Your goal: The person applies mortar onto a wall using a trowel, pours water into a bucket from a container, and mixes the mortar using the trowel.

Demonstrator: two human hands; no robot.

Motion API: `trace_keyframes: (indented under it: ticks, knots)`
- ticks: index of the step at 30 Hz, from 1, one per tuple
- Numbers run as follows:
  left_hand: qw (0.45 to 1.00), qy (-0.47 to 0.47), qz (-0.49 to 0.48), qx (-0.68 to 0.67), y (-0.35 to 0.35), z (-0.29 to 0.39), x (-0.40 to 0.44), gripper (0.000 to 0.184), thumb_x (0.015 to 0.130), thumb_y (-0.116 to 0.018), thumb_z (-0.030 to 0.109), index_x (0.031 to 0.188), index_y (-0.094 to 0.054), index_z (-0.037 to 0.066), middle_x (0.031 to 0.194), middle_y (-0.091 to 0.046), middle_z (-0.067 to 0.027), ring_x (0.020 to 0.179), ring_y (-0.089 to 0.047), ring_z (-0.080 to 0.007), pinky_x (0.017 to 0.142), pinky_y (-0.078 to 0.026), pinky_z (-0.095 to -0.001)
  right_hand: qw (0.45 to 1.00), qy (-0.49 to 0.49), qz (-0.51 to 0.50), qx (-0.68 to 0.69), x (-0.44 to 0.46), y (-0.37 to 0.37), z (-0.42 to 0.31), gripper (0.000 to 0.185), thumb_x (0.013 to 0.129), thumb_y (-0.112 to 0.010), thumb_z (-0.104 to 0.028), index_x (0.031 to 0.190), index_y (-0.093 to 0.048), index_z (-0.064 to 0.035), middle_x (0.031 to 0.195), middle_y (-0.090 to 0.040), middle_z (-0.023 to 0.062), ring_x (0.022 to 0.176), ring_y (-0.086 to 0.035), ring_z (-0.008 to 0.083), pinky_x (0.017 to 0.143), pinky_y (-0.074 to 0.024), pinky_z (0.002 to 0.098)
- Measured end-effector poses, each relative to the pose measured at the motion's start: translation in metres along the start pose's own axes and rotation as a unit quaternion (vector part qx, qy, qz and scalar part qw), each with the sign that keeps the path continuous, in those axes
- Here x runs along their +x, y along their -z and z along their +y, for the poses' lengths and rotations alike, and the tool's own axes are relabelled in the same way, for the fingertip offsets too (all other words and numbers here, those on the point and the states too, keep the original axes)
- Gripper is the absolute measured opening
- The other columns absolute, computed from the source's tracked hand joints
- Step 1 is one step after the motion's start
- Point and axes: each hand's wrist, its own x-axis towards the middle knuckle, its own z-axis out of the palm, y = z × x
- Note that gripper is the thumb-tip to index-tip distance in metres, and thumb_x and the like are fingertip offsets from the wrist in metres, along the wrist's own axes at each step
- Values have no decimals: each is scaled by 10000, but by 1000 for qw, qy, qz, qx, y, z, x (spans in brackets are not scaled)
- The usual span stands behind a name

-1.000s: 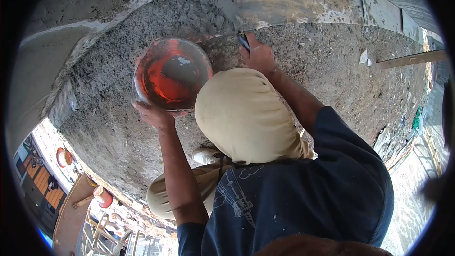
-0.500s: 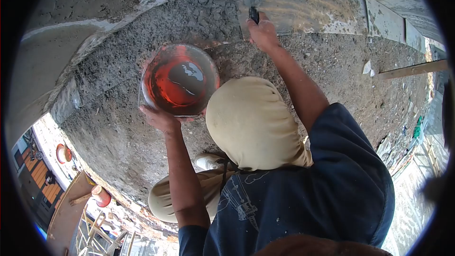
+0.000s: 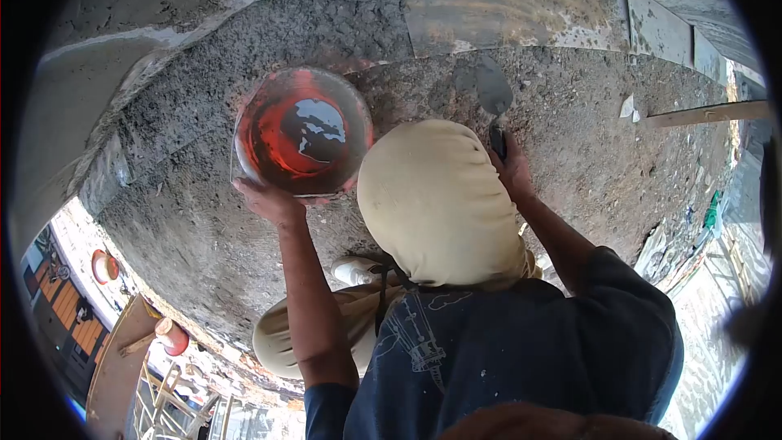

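Two bare hands are occupied: the left hand (image 3: 273,202) grips the near edge of the red bucket (image 3: 269,134), its fingers partly hidden, so how widely they spread is hard to tell. Right of the bucket, the right hand (image 3: 514,169) has its fingers wrapped around the dark handle of a trowel (image 3: 495,91), its grey blade over soil (image 3: 586,130) beside a dark patch (image 3: 466,81). Inside the bucket, grey liquid (image 3: 326,126) shines against red-streaked walls.

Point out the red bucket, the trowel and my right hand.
Red bucket (image 3: 269,132), head view: inner wall.
Trowel (image 3: 494,90), head view: blade.
Right hand (image 3: 514,171), head view: middle of the hand.
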Motion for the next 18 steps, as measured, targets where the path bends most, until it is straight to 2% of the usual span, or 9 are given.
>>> trace_keyframes:
  ticks: [3, 6, 9, 12, 14, 16, 18]
  knots:
    - [999, 24, -12, -30, -3, 22, -12, 789, 1037, -299, 536, 1361, -426, -172, 1357, -495, -313, 1198, -533, -376, 1046, -402, -437, 977, -164, -109, 82, 36, 20, -44, 446, 875, -629, -278, 1218, -534, -9, 932, -672, 248, 854, -669, 414, 756, -517, 469]
    - [1000, 25, -19, -2, -1, 18, -8, 786, 1038, -295, 529, 1379, -411, -169, 1393, -470, -318, 1240, -518, -383, 1062, -395, -437, 999, -48, 12, 18, 33, -35, 3, 414, 866, -640, -263, 1170, -545, 2, 861, -653, 215, 779, -651, 366, 714, -514, 445]
    - [998, 24, -7, -56, 0, -10, 10, 777, 1039, -281, 523, 1392, -407, -158, 1405, -468, -312, 1253, -513, -394, 1065, -396, -435, 996, -68, -6, 54, 19, -1, -30, 383, 859, -641, -232, 1144, -542, 4, 807, -624, 196, 738, -639, 345, 692, -511, 449]
    - [998, 42, -6, -44, 3, -21, 14, 758, 1039, -277, 520, 1401, -424, -130, 1390, -493, -307, 1239, -527, -405, 1060, -399, -436, 996, -44, 4, 80, 30, 7, -34, 345, 876, -635, -224, 1119, -534, -1, 795, -627, 183, 643, -639, 288, 610, -511, 421]
    - [999, 50, -4, -1, 2, -1, 2, 740, 1041, -274, 513, 1393, -446, -115, 1374, -509, -306, 1223, -539, -408, 1054, -404, -445, 965, -116, -25, 232, 69, 5, -62, 354, 906, -619, -246, 1129, -509, 5, 781, -637, 169, 539, -614, 229, 528, -502, 376]
    - [999, 54, -6, 2, 2, 4, 1, 722, 1044, -274, 507, 1358, -482, -109, 1339, -534, -302, 1180, -557, -405, 1031, -414, -455, 950, -124, -2, 288, 122, -19, -80, 374, 931, -605, -277, 1149, -482, 1, 756, -639, 132, 473, -585, 178, 455, -476, 342]
    - [998, 60, -13, -30, 3, -7, 7, 709, 1047, -274, 502, 1295, -532, -110, 1287, -566, -296, 1110, -581, -398, 993, -429, -464, 975, -76, -78, 193, 163, -32, -106, 388, 937, -601, -289, 1166, -466, -7, 719, -625, 108, 491, -598, 189, 483, -488, 354]
